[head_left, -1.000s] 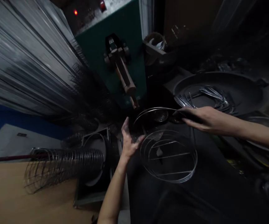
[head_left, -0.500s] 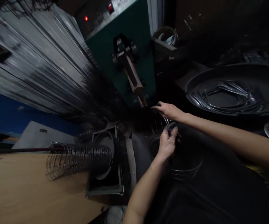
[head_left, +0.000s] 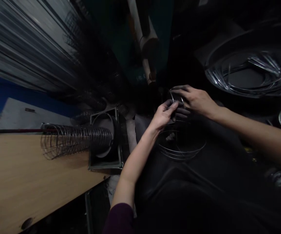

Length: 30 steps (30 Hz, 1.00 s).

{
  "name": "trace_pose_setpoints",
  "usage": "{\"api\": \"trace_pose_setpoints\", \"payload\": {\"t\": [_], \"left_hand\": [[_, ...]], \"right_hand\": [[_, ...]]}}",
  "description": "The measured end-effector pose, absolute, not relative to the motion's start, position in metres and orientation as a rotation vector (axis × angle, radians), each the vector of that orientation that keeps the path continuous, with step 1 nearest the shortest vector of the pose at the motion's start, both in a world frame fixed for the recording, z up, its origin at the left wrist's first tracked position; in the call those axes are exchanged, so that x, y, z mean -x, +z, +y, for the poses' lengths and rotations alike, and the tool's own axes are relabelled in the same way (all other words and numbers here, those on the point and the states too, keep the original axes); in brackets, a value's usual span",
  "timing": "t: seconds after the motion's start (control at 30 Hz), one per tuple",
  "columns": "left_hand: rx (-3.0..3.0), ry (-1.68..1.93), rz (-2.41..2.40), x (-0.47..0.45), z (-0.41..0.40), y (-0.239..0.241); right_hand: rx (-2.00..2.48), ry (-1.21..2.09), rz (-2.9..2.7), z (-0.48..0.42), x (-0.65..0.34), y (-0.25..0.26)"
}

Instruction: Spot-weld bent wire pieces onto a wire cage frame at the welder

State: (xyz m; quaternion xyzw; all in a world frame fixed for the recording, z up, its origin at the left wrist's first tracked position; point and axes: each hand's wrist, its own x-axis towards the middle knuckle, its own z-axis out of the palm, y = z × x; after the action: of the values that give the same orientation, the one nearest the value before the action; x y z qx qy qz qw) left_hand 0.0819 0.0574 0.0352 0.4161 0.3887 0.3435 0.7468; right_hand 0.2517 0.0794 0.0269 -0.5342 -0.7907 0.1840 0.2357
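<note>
Wire ring (head_left: pixel 176 99) is pinched between both hands just under the tip of the machine's lever (head_left: pixel 148 52). The left hand (head_left: pixel 163 115) is closed on its lower edge from 7 o'clock; the right hand (head_left: pixel 196 100) is closed on its upper edge from 3 o'clock, equally near. The ring's plane is too dim to judge. Directly below, at 6 o'clock, a wire frame (head_left: pixel 181 146) is seen lying flat on the dark bench. At 9 o'clock, a row of wire rings (head_left: pixel 74 141) rests on the wooden table (head_left: pixel 20 182); at 2 o'clock, more wire (head_left: pixel 249 73) is piled in a round pan.
</note>
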Motion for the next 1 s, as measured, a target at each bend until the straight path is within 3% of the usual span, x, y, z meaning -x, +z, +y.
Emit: {"api": "trace_pose_setpoints", "payload": {"t": [0.1,0.27,0.43,0.57,0.73,0.83,1.0], "left_hand": [[-0.878,0.746,0.858,-0.088,0.060,0.036],[-0.828,0.740,0.832,-0.093,0.068,0.034],[-1.232,0.799,0.982,-0.071,0.036,0.041],[-1.949,0.618,1.113,-0.038,-0.045,0.019],[-2.385,0.310,1.317,-0.030,-0.086,-0.059],[-2.455,0.433,1.307,-0.031,-0.059,-0.072],[-2.378,0.867,1.284,-0.032,-0.007,-0.036]], "right_hand": [[1.499,0.801,-1.844,0.042,-0.253,0.029],[1.457,1.715,-1.456,0.004,-0.247,0.034],[1.484,1.989,-1.352,0.007,-0.247,0.042],[1.430,1.980,-1.376,0.005,-0.256,0.043],[1.445,1.820,-1.314,-0.007,-0.248,0.043],[1.430,1.734,-1.272,0.000,-0.235,0.039],[1.415,1.574,-1.211,0.044,-0.219,0.040]]}}
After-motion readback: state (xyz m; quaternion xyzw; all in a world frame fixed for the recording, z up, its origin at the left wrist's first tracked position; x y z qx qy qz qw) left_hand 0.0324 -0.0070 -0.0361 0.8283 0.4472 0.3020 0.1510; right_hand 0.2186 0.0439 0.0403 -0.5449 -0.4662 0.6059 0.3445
